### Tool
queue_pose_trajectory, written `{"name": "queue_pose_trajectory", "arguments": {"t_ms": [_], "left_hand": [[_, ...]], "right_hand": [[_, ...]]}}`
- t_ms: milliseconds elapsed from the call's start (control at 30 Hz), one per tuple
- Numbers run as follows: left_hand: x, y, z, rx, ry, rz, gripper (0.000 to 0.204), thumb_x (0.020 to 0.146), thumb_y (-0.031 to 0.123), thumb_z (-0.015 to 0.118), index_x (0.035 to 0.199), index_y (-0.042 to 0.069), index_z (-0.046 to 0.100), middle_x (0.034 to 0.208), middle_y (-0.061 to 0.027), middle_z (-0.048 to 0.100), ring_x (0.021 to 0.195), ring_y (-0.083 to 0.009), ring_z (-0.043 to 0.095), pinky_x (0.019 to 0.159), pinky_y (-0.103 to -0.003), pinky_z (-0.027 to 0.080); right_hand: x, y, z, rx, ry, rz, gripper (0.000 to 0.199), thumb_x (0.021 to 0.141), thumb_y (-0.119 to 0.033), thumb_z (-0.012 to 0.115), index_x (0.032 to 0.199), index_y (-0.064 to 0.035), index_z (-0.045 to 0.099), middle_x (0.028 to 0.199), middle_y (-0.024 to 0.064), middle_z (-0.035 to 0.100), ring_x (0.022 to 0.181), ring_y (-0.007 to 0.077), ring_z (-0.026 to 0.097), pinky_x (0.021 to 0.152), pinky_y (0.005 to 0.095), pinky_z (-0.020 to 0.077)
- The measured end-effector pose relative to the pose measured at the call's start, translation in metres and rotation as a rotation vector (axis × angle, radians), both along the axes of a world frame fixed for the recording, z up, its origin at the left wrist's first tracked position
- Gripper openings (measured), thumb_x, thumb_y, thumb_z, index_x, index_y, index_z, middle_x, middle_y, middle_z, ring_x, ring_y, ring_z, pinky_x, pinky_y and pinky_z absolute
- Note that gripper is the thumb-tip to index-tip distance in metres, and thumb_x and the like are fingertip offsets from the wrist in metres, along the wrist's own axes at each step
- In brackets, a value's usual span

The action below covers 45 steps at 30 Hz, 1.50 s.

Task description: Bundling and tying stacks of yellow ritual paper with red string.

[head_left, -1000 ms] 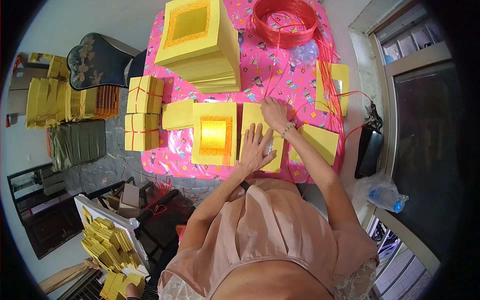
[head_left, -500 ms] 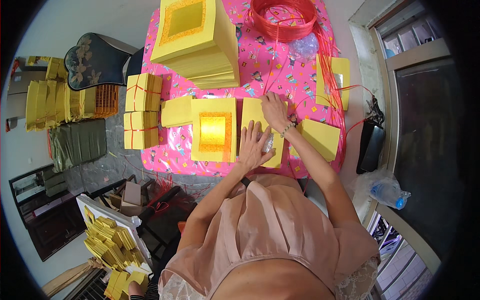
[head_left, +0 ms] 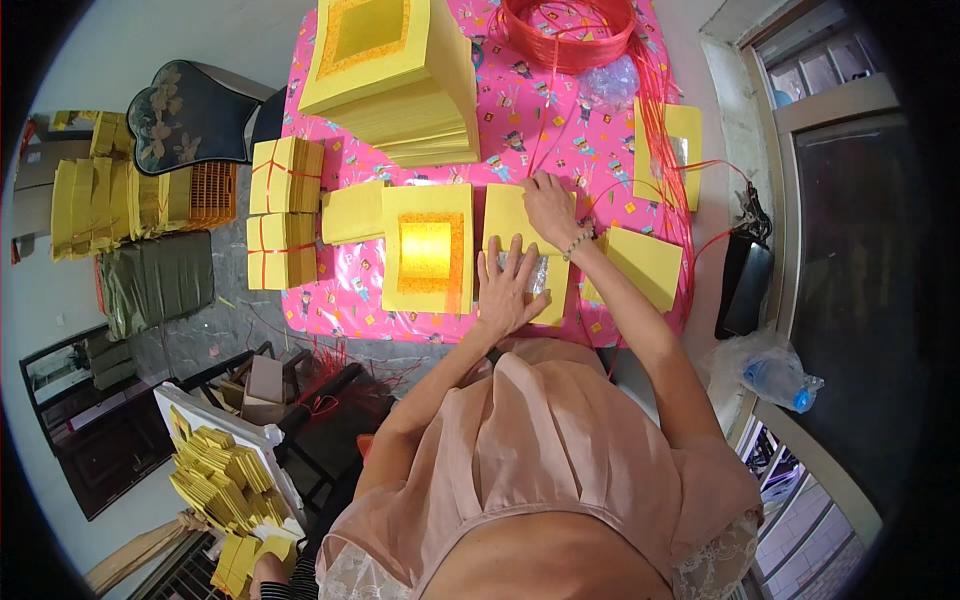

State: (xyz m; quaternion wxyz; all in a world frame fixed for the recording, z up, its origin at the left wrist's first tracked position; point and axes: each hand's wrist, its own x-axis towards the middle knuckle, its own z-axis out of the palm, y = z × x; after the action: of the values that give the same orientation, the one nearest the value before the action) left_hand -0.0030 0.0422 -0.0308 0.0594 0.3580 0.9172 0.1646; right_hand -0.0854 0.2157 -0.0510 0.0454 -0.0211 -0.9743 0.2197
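My left hand (head_left: 512, 292) lies spread, palm down, on the lower part of a folded yellow paper sheet (head_left: 503, 212) with a silver patch (head_left: 538, 276) beside the fingers. On the upper part of that sheet rests my right hand (head_left: 552, 215), its fingers loosely stretched and slightly bent. A beaded bracelet (head_left: 577, 243) circles the right wrist. Just left of the sheet is a flat yellow paper (head_left: 427, 295) with an orange border and a shiny gold square. Another plain yellow sheet (head_left: 645, 270) sits beside my right forearm.
A tall yellow paper stack (head_left: 425, 125) and a red strapping coil (head_left: 570, 45) occupy the table's far side. Red-tied bundles (head_left: 283, 262) line the left edge of the pink cloth (head_left: 350, 300). Another person's hand (head_left: 268, 572) is at lower left, near folded yellow papers (head_left: 225, 475).
My view has shifted slightly. Both hands stay on the folded sheet; the left fingers have spread wider and show more of the silver patch, while the right hand has barely moved.
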Motion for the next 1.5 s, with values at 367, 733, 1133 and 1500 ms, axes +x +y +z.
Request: {"name": "queue_pose_trajectory", "arguments": {"t_ms": [367, 733, 1133, 1500], "left_hand": [[0.001, 0.0, 0.001, -0.006, -0.09, 0.035, 0.087, 0.073, 0.055, 0.066, 0.145, 0.014, 0.039, 0.152, -0.0158, 0.03, 0.139, -0.0524, 0.016, 0.109, -0.063, 0.018], [0.001, 0.0, -0.005, 0.02, -0.051, 0.028, 0.09, 0.071, 0.053, 0.066, 0.146, 0.013, 0.037, 0.153, -0.0156, 0.028, 0.139, -0.0525, 0.016, 0.11, -0.061, 0.018], [0.003, -0.003, -0.006, 0.047, -0.087, 0.048, 0.087, 0.072, 0.046, 0.062, 0.147, 0.012, 0.036, 0.154, -0.0168, 0.026, 0.141, -0.0523, 0.013, 0.111, -0.06, 0.017], [0.001, -0.005, -0.012, 0.121, -0.133, 0.056, 0.081, 0.077, 0.037, 0.056, 0.147, 0.004, 0.033, 0.154, -0.0203, 0.027, 0.141, -0.0511, 0.014, 0.114, -0.058, 0.015]], "right_hand": [[0.103, -0.017, 0.022, -0.063, 0.098, 0.073, 0.041, 0.082, -0.009, 0.058, 0.121, 0.0004, 0.054, 0.119, 0.0164, 0.053, 0.118, 0.0343, 0.048, 0.103, 0.0464, 0.0376], [0.144, -0.025, 0.013, 0.022, -0.086, 0.131, 0.06, 0.087, -0.01, 0.049, 0.143, 0.0024, 0.035, 0.152, 0.0178, 0.031, 0.144, 0.0334, 0.023, 0.117, 0.049, 0.0174], [0.14, -0.026, 0.008, 0.008, -0.141, 0.145, 0.061, 0.087, -0.009, 0.049, 0.144, 0.0038, 0.032, 0.153, 0.0198, 0.027, 0.145, 0.0335, 0.021, 0.118, 0.0479, 0.0178], [0.148, -0.025, 0.001, -0.047, -0.101, 0.136, 0.061, 0.089, -0.012, 0.053, 0.143, 0.0062, 0.032, 0.152, 0.0237, 0.027, 0.144, 0.0349, 0.022, 0.118, 0.045, 0.0192]]}}
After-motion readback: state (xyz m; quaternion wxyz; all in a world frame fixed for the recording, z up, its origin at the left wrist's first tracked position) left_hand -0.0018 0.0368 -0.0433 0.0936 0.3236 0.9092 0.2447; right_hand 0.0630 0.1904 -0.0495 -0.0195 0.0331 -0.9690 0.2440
